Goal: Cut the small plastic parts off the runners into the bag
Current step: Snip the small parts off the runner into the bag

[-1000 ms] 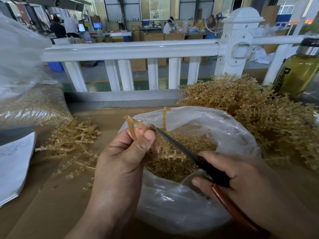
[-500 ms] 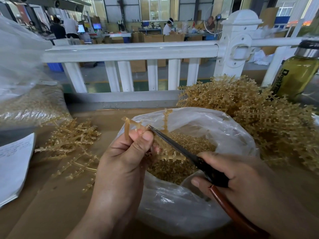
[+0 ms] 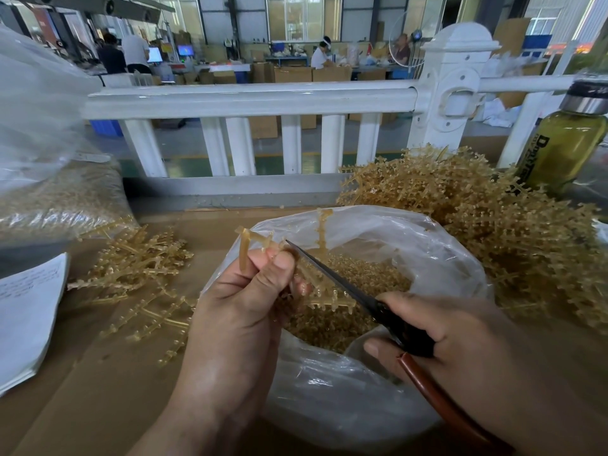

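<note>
Pinched the runner (image 3: 250, 240) in the left hand (image 3: 237, 317) above the open bag (image 3: 444, 258); gripped the scissors (image 3: 329, 278) in the right hand (image 3: 460, 340). Risked nicking the left fingertips (image 3: 283, 261), cutting so close, or flicking parts (image 3: 334, 296) onto the desk (image 3: 98, 406).
</note>
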A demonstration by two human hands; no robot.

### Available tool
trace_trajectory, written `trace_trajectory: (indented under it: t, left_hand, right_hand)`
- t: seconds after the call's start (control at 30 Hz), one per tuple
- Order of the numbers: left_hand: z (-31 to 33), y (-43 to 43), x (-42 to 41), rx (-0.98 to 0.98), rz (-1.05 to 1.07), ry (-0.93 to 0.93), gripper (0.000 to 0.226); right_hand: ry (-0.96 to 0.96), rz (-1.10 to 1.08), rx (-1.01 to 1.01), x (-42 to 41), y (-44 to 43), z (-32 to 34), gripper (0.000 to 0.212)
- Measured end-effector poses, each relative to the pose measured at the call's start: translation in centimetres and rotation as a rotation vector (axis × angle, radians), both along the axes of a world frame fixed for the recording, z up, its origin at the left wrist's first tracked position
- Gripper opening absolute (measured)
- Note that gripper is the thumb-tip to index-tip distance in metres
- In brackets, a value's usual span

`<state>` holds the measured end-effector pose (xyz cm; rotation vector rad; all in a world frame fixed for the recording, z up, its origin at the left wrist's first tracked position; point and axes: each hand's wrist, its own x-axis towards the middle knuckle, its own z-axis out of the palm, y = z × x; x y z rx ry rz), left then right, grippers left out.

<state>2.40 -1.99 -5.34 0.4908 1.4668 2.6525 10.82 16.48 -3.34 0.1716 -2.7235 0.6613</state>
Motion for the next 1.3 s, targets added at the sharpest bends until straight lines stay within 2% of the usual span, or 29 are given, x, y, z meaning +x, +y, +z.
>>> trace_trajectory:
  t: [0.1, 0.17, 0.27, 0.4, 0.7, 0.9, 1.03, 1.17, 1.3]
  left_hand:
    - [-0.17, -0.10, 0.02, -0.027, 0.011, 0.015, 0.025]
    - [-0.22, -0.14, 0.00, -0.057, 0.045, 0.042, 0.018]
    - [-0.40, -0.22, 0.00, -0.097, 0.107, 0.072, 0.010]
    - [-0.62, -0.22, 0.01, -0.156, 0.169, 0.088, 0.017]
    - [-0.72, -0.24, -0.14, -0.101, 0.094, 0.081, 0.025]
    - [-0.77, -0.31, -0.07, -0.170, 0.126, 0.104, 0.024]
    - [-0.88, -0.36, 0.00, -0.243, 0.150, 0.135, 0.026]
    - [-0.77, -0.36, 0.06, -0.233, 0.136, 0.126, 0.026]
    - [-0.76, -0.31, 0.04, -0.212, 0.142, 0.088, 0.024]
  right_hand:
    - [-0.023, -0.018, -0.035, 0.02, -0.03, -0.10, 0.045]
    - [-0.069, -0.022, -0.039, -0.01, -0.04, -0.12, 0.050]
    - [-0.103, -0.018, -0.046, -0.04, -0.05, -0.16, 0.050]
    - [-0.125, -0.025, -0.047, -0.03, -0.05, -0.18, 0.049]
    - [-0.145, -0.022, -0.034, 0.08, -0.22, 0.10, 0.045]
    - [-0.136, -0.034, -0.013, 0.24, -0.29, 0.11, 0.057]
    - [-0.127, -0.037, -0.012, 0.28, -0.21, 0.25, 0.054]
    - [-0.136, -0.030, -0.001, 0.24, -0.16, 0.32, 0.048]
    - [-0.126, -0.039, 0.004, 0.15, 0.05, 0.13, 0.055]
